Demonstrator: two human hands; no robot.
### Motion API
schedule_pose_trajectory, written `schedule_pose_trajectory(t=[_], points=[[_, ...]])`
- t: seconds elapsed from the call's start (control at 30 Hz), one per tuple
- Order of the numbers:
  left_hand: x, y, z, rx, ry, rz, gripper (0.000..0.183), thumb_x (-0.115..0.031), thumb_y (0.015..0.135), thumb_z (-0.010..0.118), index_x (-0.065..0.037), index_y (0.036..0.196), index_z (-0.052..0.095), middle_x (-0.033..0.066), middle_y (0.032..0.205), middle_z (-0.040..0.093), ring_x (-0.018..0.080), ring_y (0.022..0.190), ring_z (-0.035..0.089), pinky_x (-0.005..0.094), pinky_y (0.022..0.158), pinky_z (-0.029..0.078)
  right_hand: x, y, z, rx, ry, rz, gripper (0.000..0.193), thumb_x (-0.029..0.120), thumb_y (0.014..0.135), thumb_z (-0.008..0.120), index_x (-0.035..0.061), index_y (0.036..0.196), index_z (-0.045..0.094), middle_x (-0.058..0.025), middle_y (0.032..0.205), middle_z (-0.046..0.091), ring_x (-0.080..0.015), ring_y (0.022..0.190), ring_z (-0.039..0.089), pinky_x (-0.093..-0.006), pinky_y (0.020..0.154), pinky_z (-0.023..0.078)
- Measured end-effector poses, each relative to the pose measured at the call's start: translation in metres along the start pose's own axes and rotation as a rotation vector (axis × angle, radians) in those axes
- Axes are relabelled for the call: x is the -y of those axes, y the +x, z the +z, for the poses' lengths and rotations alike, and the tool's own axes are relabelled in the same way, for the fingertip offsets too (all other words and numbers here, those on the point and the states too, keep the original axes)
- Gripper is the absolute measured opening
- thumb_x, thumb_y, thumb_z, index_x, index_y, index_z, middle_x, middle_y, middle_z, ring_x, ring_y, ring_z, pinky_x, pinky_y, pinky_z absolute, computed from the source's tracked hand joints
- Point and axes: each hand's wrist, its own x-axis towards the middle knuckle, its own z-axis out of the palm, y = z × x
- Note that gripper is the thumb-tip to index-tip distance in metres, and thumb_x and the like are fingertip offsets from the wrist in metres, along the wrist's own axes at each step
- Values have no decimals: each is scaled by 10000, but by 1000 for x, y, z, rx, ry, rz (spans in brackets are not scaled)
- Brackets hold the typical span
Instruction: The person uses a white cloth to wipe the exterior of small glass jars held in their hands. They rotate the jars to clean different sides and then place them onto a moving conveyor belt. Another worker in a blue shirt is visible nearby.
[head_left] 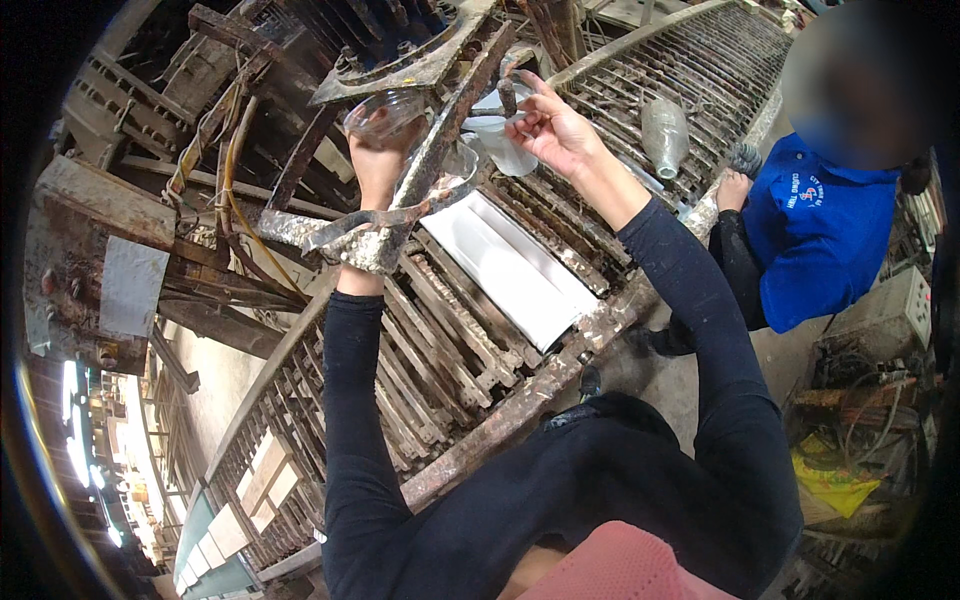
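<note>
My left hand (378,168) is closed around a clear plastic cup (386,114), raised behind a rusty metal bar (455,120). My right hand (560,135) is up on the bar's other side. Its fingers are apart and loosely bent, with the index fingertip at a short rusty metal lever (508,92). Just below that hand is a translucent white cup (512,155); I cannot tell whether the thumb touches it. Another clear cup (462,165) shows partly behind the bar. Under my hands, a white rectangular tray or sheet (510,265) lies on the slats.
The long slatted rack (440,320) is crusted and curves away both ways. A clear bottle (665,138) lies on it at right. A person in a blue shirt (825,230) stands there, one hand (733,190) at the rack's edge. Heavy machinery (390,40) rises ahead; cables (230,160) hang at left.
</note>
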Motion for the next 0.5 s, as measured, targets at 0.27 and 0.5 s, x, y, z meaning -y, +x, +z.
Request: schedule_pose_trajectory(t=[0.27, 0.5], points=[[-7, -1, 2, -22, -55, -8, 740, -99, 578, 779, 0, 1148, 317, 159, 1098, 480, 204, 944, 525, 274, 791, 448, 1, 1, -3, 60, 15, 9, 626, 7, 762, 472, 203, 1312, 245, -13, 704, 470, -110, 589, 441, -377, 703, 482], [-11, -4, 6, -19, 0, 3, 744, -90, 583, 773, 0, 1153, 303, 161, 1097, 480, 205, 937, 529, 281, 794, 451, 1, 0, -3, 54, 2, -1, 607, 14, 767, 463, 187, 1308, 251, -12, 709, 465, -109, 596, 442, -380, 719, 475]])
